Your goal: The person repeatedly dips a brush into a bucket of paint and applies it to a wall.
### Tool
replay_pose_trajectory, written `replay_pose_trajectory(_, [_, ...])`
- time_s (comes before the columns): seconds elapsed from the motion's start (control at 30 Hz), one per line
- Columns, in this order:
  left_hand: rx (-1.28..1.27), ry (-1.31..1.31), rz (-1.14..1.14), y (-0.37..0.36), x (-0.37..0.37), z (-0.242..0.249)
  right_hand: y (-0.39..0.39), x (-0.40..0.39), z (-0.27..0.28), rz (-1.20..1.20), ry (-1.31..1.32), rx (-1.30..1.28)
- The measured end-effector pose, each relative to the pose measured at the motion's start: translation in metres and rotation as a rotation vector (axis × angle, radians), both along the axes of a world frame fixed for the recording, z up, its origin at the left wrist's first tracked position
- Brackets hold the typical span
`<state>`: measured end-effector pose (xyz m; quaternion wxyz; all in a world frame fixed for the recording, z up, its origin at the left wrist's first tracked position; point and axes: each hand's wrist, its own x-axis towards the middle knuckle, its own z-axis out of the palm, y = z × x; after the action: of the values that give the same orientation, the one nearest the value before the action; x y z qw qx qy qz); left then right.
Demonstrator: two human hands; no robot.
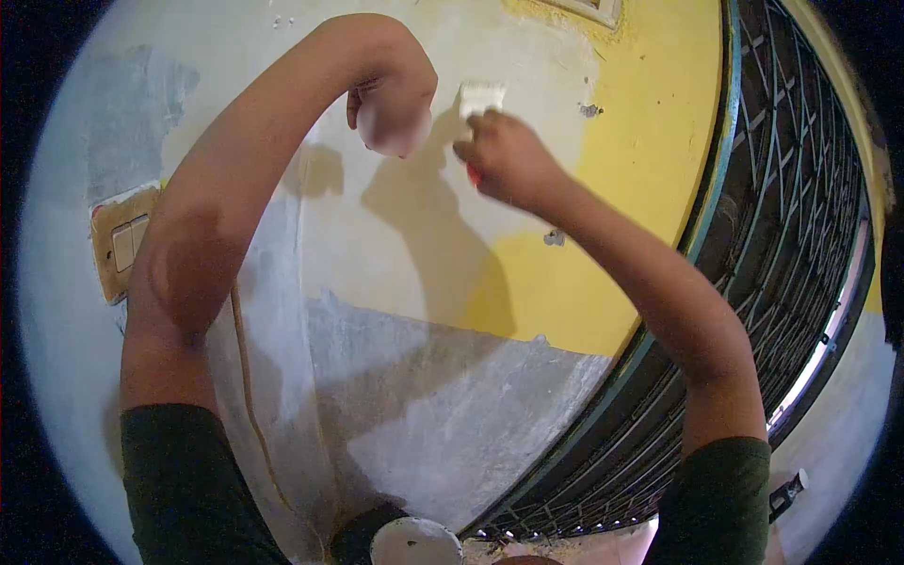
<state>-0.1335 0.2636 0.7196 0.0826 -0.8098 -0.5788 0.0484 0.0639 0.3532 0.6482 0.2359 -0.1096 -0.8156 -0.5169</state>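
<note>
Raised high in front of the wall [414,273], my right hand [508,160] is closed round a paintbrush [482,97]. The pale bristles point up against the white-painted part, and a bit of red handle shows below the fingers. My left hand [400,89] is bent at the wrist at upper centre, left of the brush. A blurred round patch covers part of it, so its fingers and anything in them are hard to make out. Yellow paint [650,122] lies right of the white area, and bare grey plaster [452,395] below.
A dark metal folding grille [791,188] runs down the right side. On the left are a switch plate [111,252] and a hanging cable [248,377]. At the bottom stands a bucket with white contents [416,544]. A frame edge [598,8] shows at the top.
</note>
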Motion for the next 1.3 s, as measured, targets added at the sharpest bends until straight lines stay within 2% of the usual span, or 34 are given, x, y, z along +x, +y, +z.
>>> replay_pose_trajectory(0.1, [0.005,-0.011,0.001,0.000,0.000,-0.001,-0.005,0.009,-0.046,0.030,-0.094,-0.036])
replay_pose_trajectory(0.2, [-0.005,-0.010,-0.050,-0.001,0.002,-0.002,-0.024,0.017,-0.069,0.048,-0.151,-0.096])
replay_pose_trajectory(0.27, [-0.050,-0.041,-0.115,0.000,0.001,-0.001,-0.040,0.019,-0.068,-0.073,-0.219,-0.356])
replay_pose_trajectory(0.33, [-0.062,-0.048,-0.123,0.004,0.001,-0.002,-0.045,0.024,-0.052,-0.028,-0.191,-0.412])
replay_pose_trajectory(0.4, [-0.074,-0.054,-0.131,0.002,0.003,-0.001,-0.042,0.031,-0.019,0.156,0.016,-0.687])
replay_pose_trajectory(0.47, [-0.021,-0.009,-0.136,-0.010,0.011,-0.005,-0.039,0.047,0.027,0.142,0.155,-0.684])
replay_pose_trajectory(0.53, [0.027,-0.015,-0.196,-0.011,0.016,-0.009,-0.046,0.056,0.060,0.052,0.320,-0.522])
replay_pose_trajectory(0.63, [0.100,-0.011,-0.299,-0.015,0.028,-0.018,-0.065,0.064,0.083,0.071,0.217,-0.112])
replay_pose_trajectory(0.73, [0.100,0.007,-0.380,-0.021,0.040,-0.028,-0.063,0.074,0.065,-0.056,0.199,-0.026])
replay_pose_trajectory(0.77, [0.086,0.016,-0.422,-0.021,0.043,-0.031,-0.060,0.077,0.044,-0.156,0.202,-0.146])
replay_pose_trajectory(0.83, [0.074,0.037,-0.460,-0.019,0.049,-0.040,-0.046,0.084,-0.010,-0.311,0.056,-0.172])
replay_pose_trajectory(0.87, [0.074,0.058,-0.495,-0.018,0.052,-0.043,-0.036,0.091,-0.045,-0.219,0.030,-0.147])
replay_pose_trajectory(0.9, [0.070,0.057,-0.499,-0.015,0.055,-0.048,-0.037,0.097,-0.073,-0.145,-0.007,-0.239])
replay_pose_trajectory(0.97, [0.066,0.114,-0.564,-0.008,0.060,-0.056,-0.045,0.099,-0.120,-0.135,-0.076,-0.317])
replay_pose_trajectory(1.03, [0.031,0.117,-0.553,-0.008,0.065,-0.061,-0.061,0.100,-0.142,-0.175,-0.119,-0.435])
replay_pose_trajectory(1.1, [0.004,0.120,-0.536,-0.007,0.066,-0.062,-0.069,0.100,-0.140,-0.199,-0.133,-0.525])
replay_pose_trajectory(1.17, [-0.037,0.139,-0.544,-0.005,0.067,-0.064,-0.069,0.102,-0.122,-0.235,-0.048,-0.831])
replay_pose_trajectory(1.2, [-0.039,0.141,-0.546,-0.006,0.067,-0.064,-0.062,0.104,-0.108,-0.124,0.065,-0.903])
replay_pose_trajectory(1.23, [-0.036,0.141,-0.546,-0.007,0.067,-0.064,-0.050,0.109,-0.092,-0.137,0.108,-0.923])
replay_pose_trajectory(1.27, [-0.033,0.141,-0.546,-0.009,0.066,-0.063,-0.048,0.109,-0.072,-0.149,0.171,-0.833])
replay_pose_trajectory(1.3, [-0.034,0.142,-0.547,-0.010,0.067,-0.063,-0.040,0.111,-0.046,-0.121,0.224,-1.012])
